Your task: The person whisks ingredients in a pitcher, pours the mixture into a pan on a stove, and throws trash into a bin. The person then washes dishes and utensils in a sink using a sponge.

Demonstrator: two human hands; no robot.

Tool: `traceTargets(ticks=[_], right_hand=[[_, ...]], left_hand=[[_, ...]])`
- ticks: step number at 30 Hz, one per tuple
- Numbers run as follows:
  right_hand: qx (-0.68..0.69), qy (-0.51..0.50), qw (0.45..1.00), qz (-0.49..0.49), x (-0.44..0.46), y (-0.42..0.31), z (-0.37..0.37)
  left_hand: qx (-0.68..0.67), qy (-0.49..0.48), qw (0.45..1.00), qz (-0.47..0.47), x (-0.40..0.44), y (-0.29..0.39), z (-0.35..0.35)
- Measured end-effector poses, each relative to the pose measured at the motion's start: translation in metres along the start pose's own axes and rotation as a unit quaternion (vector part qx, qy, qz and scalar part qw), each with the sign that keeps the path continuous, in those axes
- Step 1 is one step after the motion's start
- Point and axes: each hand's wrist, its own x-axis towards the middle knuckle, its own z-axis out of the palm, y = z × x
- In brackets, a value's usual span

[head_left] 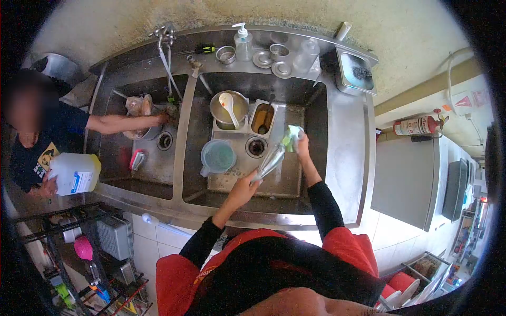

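Over the right-hand sink basin (316, 126), my left hand (243, 190) is closed round the lower end of a long, shiny utensil that looks like a wire whisk (272, 160). My right hand (303, 146) grips a green and white sponge (291, 138) close to the whisk's far end. To the left of the whisk stands a translucent bluish jug (218, 156). Behind it is a round metal pot (215, 109) with a white spoon (228, 105) resting across it. A steel container (262, 117) beside the pot holds brownish liquid and a utensil.
At left, a co-worker's arm (126, 125) reaches into the other basin; their other hand holds a large jug (76, 174). A red and white brush (137, 159) lies there. A pump bottle (243, 45), small metal bowls and a steel pan (356, 73) line the back ledge.
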Motion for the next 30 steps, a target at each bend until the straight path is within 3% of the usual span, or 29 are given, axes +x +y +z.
traceTargets(ticks=[2,3,4,5,6,8,9,11,12,14,15,16,17,18,19,20,21,22,24,26,27,28,29,30], right_hand=[[0.059,-0.057,0.992,0.097,-0.006,-0.018,-0.003],[-0.068,-0.035,0.996,-0.036,-0.026,-0.017,0.011],[-0.193,-0.012,0.967,-0.166,-0.05,-0.016,0.027],[-0.192,-0.011,0.967,-0.165,-0.065,-0.034,0.032],[-0.14,-0.117,0.973,-0.144,-0.076,-0.065,0.03],[-0.087,-0.224,0.963,-0.121,-0.068,-0.062,0.026],[0.012,-0.124,0.992,0.009,-0.047,-0.03,0.023],[-0.119,-0.043,0.991,0.032,-0.039,-0.052,0.012],[-0.119,-0.04,0.992,0.029,-0.048,-0.07,0.016],[-0.189,-0.118,0.929,-0.296,-0.069,-0.092,0.023],[-0.341,-0.113,0.866,-0.348,-0.063,-0.062,0.017],[-0.341,-0.113,0.866,-0.348,-0.042,-0.049,0.009],[-0.265,-0.193,0.941,-0.079,-0.016,-0.039,0.002],[-0.167,-0.256,0.932,0.197,-0.005,-0.03,-0.004],[-0.167,-0.254,0.932,0.197,-0.006,-0.02,-0.008],[0.15,-0.237,0.91,0.304,-0.005,-0.012,-0.01],[0.451,-0.196,0.785,0.377,-0.005,-0.004,-0.009],[0.449,-0.198,0.785,0.378,-0.009,-0.008,-0.007],[0.559,-0.068,0.767,0.307,-0.024,-0.041,0.002],[0.485,-0.029,0.801,0.35,-0.019,-0.063,0.014],[0.279,0.009,0.921,0.274,-0.026,-0.056,0.024],[0.055,0.048,0.981,0.181,-0.032,-0.054,0.032],[-0.072,0.113,0.99,0.051,-0.038,-0.051,0.04],[-0.07,0.114,0.99,0.051,-0.044,-0.047,0.038]], left_hand=[[0.047,0.057,0.996,0.045,-0.008,0.004,0.003],[0.048,0.058,0.996,0.044,-0.004,-0.004,0.006],[0.085,0.078,0.993,0.041,0.002,-0.019,0.014],[0.121,0.096,0.987,0.04,0.007,-0.026,0.019],[0.122,0.094,0.987,0.042,0.007,-0.017,0.017],[0.175,0.052,0.983,-0.004,0.001,0.012,0.011],[0.172,0.051,0.984,-0.007,-0.003,0.015,0.013],[0.176,0.081,0.981,0.014,-0.004,0.017,0.012],[0.178,0.083,0.98,0.018,-0.001,0.014,0.012],[0.232,0.079,0.969,0.034,-0.001,0.007,0.014],[0.233,0.078,0.969,0.034,-0.003,0.003,0.015],[0.246,0.082,0.966,0.028,-0.006,0.008,0.013],[0.257,0.084,0.962,0.021,-0.009,0.012,0.012],[0.257,0.083,0.963,0.021,-0.014,0.015,0.012],[0.277,0.099,0.954,0.062,-0.017,0.017,0.01],[0.297,0.115,0.942,0.103,-0.018,0.02,0.007],[0.297,0.117,0.942,0.103,-0.015,0.025,0.005],[0.279,0.126,0.948,0.089,-0.011,0.03,0.004],[0.258,0.136,0.954,0.072,-0.009,0.029,0.006],[0.26,0.17,0.949,0.055,0.0,0.018,0.009],[0.261,0.168,0.949,0.055,0.003,0.014,0.01],[0.251,0.167,0.952,0.058,0.006,0.013,0.01],[0.242,0.166,0.954,0.062,0.008,0.011,0.01],[0.243,0.166,0.954,0.062,0.008,0.007,0.012]])
